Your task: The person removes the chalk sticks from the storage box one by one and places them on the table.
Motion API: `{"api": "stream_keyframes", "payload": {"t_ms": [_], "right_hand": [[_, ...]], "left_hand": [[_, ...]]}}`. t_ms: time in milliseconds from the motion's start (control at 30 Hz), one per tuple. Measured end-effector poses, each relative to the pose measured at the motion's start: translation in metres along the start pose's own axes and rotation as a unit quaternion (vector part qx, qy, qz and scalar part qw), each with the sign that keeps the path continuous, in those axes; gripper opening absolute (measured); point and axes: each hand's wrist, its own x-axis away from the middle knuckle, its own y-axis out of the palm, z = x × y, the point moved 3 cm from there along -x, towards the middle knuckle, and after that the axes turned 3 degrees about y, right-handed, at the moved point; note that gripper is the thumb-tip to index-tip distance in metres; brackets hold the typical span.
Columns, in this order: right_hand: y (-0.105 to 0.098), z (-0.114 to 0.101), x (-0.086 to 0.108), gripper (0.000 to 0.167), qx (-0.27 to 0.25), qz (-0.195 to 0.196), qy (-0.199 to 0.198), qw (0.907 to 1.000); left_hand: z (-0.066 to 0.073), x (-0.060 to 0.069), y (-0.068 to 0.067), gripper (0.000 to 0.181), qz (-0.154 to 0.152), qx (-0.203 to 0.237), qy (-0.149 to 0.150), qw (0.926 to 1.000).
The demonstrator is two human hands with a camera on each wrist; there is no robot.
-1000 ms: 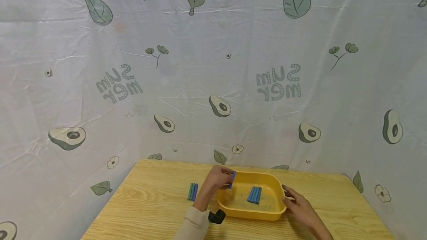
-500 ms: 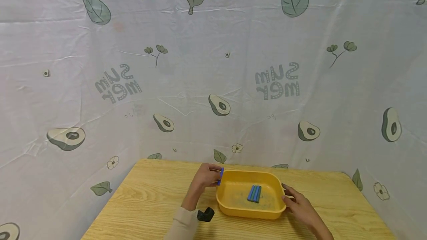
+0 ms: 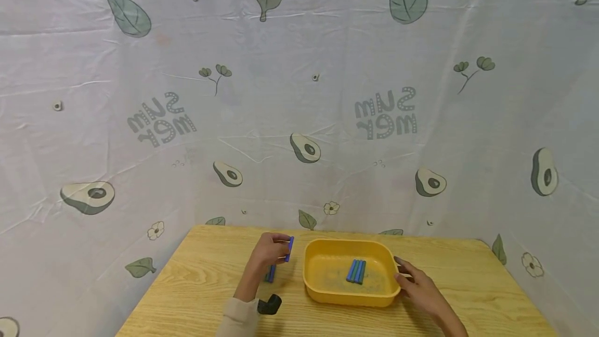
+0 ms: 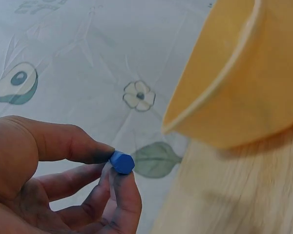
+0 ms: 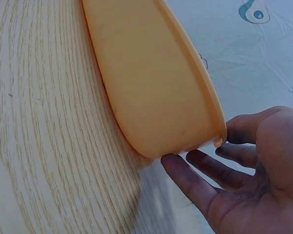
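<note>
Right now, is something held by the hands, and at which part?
The left hand pinches a blue stick by its sides, near the end facing the left wrist camera. The right hand touches the right end of the yellow tray.

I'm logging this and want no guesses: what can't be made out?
Head: far ends of the slim green and blue sticks on the wooden table, behind the left hand.
Left wrist: rest of the yellow plastic tray, cut off by frame edges.
Right wrist: the tray's contents, hidden by its wall.
</note>
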Motion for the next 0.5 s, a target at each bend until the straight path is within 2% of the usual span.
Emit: {"api": "stream_keyframes", "payload": {"t_ms": [267, 500], "right_hand": [[-0.001, -0.001, 0.0, 0.062, -0.002, -0.007, -0.002, 1.0], [-0.001, -0.002, 0.002, 0.063, 0.0, -0.005, -0.002, 1.0]], "left_hand": [[-0.016, 0.006, -0.018, 0.042, 0.014, -0.007, 0.002, 0.9999], [-0.027, 0.007, -0.029, 0.043, 0.033, 0.012, -0.009, 0.9994]]}}
